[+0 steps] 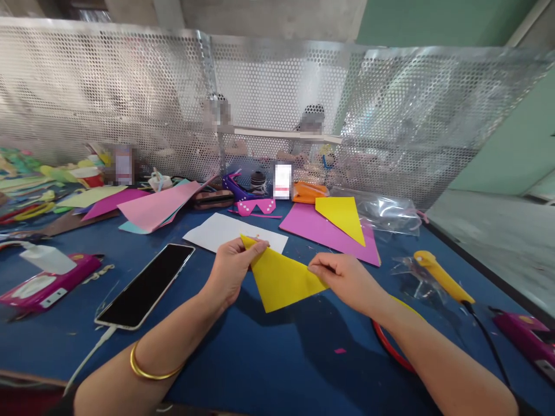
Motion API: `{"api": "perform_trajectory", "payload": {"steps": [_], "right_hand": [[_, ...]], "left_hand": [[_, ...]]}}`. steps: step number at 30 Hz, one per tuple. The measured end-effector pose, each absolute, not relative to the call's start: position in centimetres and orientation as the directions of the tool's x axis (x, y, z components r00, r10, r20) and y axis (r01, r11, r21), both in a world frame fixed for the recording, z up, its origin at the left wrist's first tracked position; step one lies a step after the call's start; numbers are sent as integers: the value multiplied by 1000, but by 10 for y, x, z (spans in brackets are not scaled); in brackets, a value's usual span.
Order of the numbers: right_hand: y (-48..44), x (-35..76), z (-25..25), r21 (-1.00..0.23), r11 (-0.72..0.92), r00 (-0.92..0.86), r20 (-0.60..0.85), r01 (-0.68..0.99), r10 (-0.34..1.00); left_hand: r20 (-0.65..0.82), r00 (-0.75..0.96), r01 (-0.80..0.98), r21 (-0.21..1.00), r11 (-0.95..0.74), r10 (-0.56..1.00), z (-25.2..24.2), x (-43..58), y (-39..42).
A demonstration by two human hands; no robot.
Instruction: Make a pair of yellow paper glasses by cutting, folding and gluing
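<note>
A yellow foam-like sheet (284, 280), roughly triangular, is held up between both hands above the blue table. My left hand (229, 266) pinches its upper left corner between thumb and fingers. At the right corner, my right hand (342, 274) is closed on the sheet's edge. Behind my left hand lies a white sheet of paper (217, 232), partly covered by the hand. Farther back, another yellow piece (344, 214) rests on a purple sheet (303, 225). Pink pixel-style glasses (256, 207) lie behind the white paper.
A black-screened phone (147, 283) is charging at left, near a magenta power strip (65, 283). A yellow glue gun (440, 274) with a black cord lies right. A red ring (385, 341) sits under my right forearm. A perforated metal screen (277, 86) bounds the table's back.
</note>
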State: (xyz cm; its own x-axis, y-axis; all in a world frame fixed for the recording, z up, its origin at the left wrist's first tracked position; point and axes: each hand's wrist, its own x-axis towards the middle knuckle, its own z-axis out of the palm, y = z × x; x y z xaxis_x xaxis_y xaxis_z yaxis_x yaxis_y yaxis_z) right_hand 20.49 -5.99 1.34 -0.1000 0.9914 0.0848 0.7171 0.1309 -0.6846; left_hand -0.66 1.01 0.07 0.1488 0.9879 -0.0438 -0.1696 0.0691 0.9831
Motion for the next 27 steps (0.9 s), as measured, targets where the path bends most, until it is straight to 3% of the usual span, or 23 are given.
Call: {"api": "perform_trajectory", "payload": {"steps": [13, 18, 27], "right_hand": [[-61, 191, 8, -793, 82, -72, 48, 604, 996], [-60, 192, 9, -822, 55, -85, 9, 567, 996], [-59, 194, 1, -824, 106, -89, 68, 556, 994]], "left_hand": [[-151, 386, -48, 982, 183, 910, -3, 5, -6], [-131, 339, -60, 985, 161, 931, -5, 5, -6], [-166, 378, -63, 977, 204, 911, -1, 6, -10]]}}
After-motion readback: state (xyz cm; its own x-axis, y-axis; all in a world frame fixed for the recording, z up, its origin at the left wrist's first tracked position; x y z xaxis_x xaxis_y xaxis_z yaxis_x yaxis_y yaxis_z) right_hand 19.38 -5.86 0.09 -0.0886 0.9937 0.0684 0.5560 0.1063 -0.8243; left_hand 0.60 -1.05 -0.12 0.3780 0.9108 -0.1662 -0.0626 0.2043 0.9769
